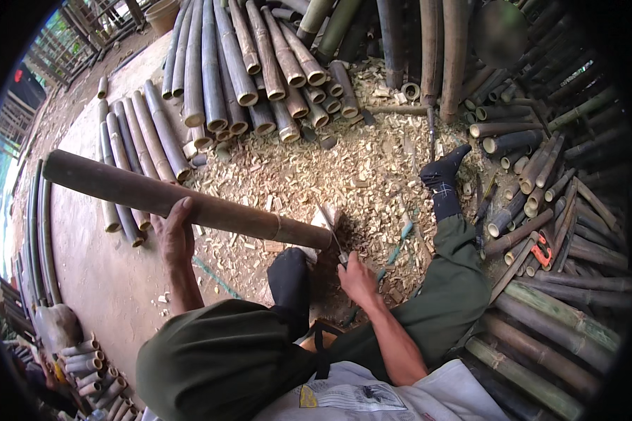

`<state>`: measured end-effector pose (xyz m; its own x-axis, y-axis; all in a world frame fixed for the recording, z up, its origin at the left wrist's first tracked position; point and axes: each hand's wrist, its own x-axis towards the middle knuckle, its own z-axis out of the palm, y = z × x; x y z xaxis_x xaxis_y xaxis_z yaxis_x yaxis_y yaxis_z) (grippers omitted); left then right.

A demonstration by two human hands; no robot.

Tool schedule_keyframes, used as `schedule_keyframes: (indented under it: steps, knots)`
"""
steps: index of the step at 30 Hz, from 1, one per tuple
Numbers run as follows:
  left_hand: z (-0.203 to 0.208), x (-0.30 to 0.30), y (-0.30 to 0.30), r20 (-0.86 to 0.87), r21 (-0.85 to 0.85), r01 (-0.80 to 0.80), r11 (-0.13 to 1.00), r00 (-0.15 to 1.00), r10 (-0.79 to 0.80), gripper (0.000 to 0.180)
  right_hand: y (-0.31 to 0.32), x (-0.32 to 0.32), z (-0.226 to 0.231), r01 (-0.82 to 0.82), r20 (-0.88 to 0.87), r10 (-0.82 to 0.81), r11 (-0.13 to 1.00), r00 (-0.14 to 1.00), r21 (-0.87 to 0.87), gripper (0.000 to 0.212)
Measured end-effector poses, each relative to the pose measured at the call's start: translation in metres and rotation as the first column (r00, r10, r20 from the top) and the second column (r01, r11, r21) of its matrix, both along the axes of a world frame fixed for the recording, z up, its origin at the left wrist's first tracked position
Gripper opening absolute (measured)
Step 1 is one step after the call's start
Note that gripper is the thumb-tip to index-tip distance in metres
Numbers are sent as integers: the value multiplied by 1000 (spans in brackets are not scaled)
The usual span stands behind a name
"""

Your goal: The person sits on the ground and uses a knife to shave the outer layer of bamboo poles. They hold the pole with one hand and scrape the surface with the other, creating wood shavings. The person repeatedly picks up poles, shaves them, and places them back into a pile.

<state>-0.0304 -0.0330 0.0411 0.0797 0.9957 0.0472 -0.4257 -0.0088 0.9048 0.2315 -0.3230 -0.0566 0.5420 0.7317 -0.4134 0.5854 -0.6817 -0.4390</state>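
A thick brown bamboo pole [239, 216] slants across in front of me, its far-left end raised and its right end lower. My left hand [174, 228] is closed around its underside near the middle, thumb up along the near side. My right hand [359, 281] grips the handle of a narrow-bladed knife [333, 233]. The blade points up and to the left, close by the pole's right end; whether it touches the bamboo I cannot tell. A pale wooden block [328, 215] shows beside that end, near my dark-socked left foot [290, 281].
Wood chips [358, 168] cover the ground ahead. Cut bamboo poles [211, 77] are stacked beyond them, with more poles [137, 147] at left. Bamboo piles [541, 337] crowd my right, where an orange-handled saw [541, 250] lies. My right leg [442, 266] stretches forward.
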Motion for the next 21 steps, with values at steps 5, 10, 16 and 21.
schedule_keyframes:
  steps: [5, 10, 16, 21]
  knots:
    - [-6, -10, 4, 32, -201, -327, 923, 940, 340, 44, 24, -5, 80, 19, -131, 12, 973, 991, 230, 38]
    - [-10, 3, 2, -52, -127, -406, 905, 914, 403, 41, 23, -19, 101, 62, -98, -2, 787, 995, 614, 29]
    - [8, 12, -6, -70, -56, -325, 944, 945, 321, 42, 9, -6, 26, -17, -74, 11, 997, 997, -73, 35]
    - [-2, -7, 2, 3, 1, -113, 994, 994, 113, 44, 33, -17, 113, -4, -137, 66, 911, 988, 412, 31]
